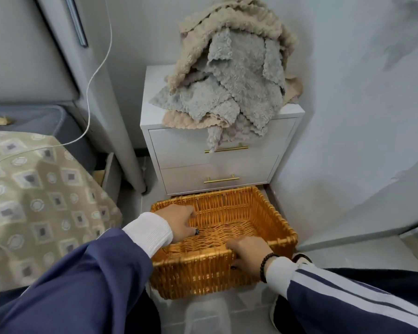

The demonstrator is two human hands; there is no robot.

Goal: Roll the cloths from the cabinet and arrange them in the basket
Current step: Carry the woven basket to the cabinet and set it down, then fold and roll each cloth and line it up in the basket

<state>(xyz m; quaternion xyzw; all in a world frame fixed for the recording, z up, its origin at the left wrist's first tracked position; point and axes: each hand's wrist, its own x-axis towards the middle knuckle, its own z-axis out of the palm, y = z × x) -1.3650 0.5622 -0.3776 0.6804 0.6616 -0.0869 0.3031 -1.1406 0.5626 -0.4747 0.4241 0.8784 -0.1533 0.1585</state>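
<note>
One heap of cloths (229,80), grey and beige, unrolled, lay on top of the cabinet (217,160); one grey corner hung over the upper drawer's handle. The heap stood beyond and above both hands, straight ahead past the basket (270,213). Basket: wicker, empty, on the floor touching the cabinet's foot, long axis running left to right. Left hand (179,221): fingers curled over the left rim. Right hand (247,253): gripped the near rim, thumb outside. Neither hand held a cloth; by judgement, the left was slightly nearer the heap. Bed (34,189) at left.
</note>
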